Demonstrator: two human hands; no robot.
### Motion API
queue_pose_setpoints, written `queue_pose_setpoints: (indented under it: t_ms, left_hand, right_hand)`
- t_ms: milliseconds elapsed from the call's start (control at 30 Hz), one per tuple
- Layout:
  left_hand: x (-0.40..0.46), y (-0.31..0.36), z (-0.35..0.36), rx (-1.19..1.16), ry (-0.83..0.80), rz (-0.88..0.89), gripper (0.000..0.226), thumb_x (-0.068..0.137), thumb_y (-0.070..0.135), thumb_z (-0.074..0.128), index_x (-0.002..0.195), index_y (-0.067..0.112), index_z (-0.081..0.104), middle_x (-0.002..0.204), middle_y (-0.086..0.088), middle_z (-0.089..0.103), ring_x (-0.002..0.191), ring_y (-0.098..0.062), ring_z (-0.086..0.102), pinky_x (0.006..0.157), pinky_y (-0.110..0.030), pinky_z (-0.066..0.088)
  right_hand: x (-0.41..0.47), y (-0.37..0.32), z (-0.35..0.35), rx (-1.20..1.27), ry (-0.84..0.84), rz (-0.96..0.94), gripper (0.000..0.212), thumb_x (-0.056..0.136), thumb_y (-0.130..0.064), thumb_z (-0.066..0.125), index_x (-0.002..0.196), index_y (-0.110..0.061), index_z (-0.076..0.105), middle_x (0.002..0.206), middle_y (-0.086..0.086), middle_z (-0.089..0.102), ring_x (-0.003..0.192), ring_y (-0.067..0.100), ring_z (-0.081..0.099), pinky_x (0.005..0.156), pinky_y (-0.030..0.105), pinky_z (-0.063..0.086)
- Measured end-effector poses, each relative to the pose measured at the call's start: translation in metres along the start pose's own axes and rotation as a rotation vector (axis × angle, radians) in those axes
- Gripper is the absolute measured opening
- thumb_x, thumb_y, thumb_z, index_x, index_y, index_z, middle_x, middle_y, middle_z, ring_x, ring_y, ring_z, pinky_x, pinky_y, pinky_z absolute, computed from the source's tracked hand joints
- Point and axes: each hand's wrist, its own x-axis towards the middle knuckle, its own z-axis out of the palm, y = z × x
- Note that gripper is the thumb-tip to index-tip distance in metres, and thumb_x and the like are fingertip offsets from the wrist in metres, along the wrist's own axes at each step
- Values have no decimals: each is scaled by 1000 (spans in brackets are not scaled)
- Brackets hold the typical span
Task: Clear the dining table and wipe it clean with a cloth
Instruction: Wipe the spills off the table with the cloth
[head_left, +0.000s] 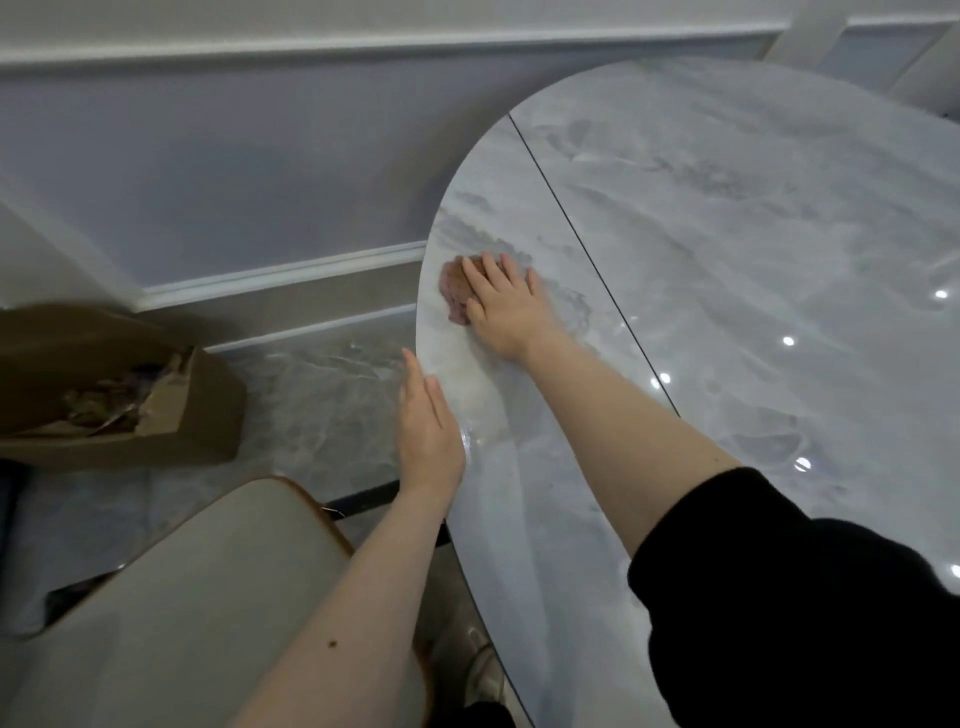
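A grey marble dining table (727, 249) fills the right half of the head view, its rounded edge curving down the middle. A small brownish-pink cloth (454, 291) lies near the table's left edge. My right hand (506, 306) presses flat on the cloth with straight fingers. A wet smear shows on the marble around it. My left hand (428, 431) is held flat and upright against the table's edge, just below the rim, fingers straight and holding nothing.
A beige chair (182, 597) with a brown rim stands at the lower left, close to the table. An open cardboard box (119, 395) with scraps sits on the marble floor by the wall. A dark seam (587, 260) crosses the tabletop.
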Motion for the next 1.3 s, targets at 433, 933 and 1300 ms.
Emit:
queue_pose_setpoints:
  t_ms: [433,933,1300]
  left_hand:
    - [-1,6,-3,-137,-15,-49,50,102,30,22,149,13,17,156,-2,20,142,-12,19,106,-11,14]
    - [-64,-6,-10,-15,-76,33,53,103,32,18,149,14,0,159,0,2,145,-10,3,110,-13,1]
    - [-82,-9,-14,132,-114,69,57,102,31,21,149,11,-5,159,-8,0,146,-18,4,115,-23,5]
  right_hand:
    - [-110,2,28,38,9,-259,55,96,-30,32,150,-31,18,159,-3,12,147,20,4,118,42,3]
    - [-250,90,39,13,31,40,71,82,-50,1,150,-33,11,159,-7,8,148,19,3,118,39,-4]
    - [-278,7,65,136,144,12,58,90,-39,26,146,-22,34,154,3,30,144,26,21,117,45,4]
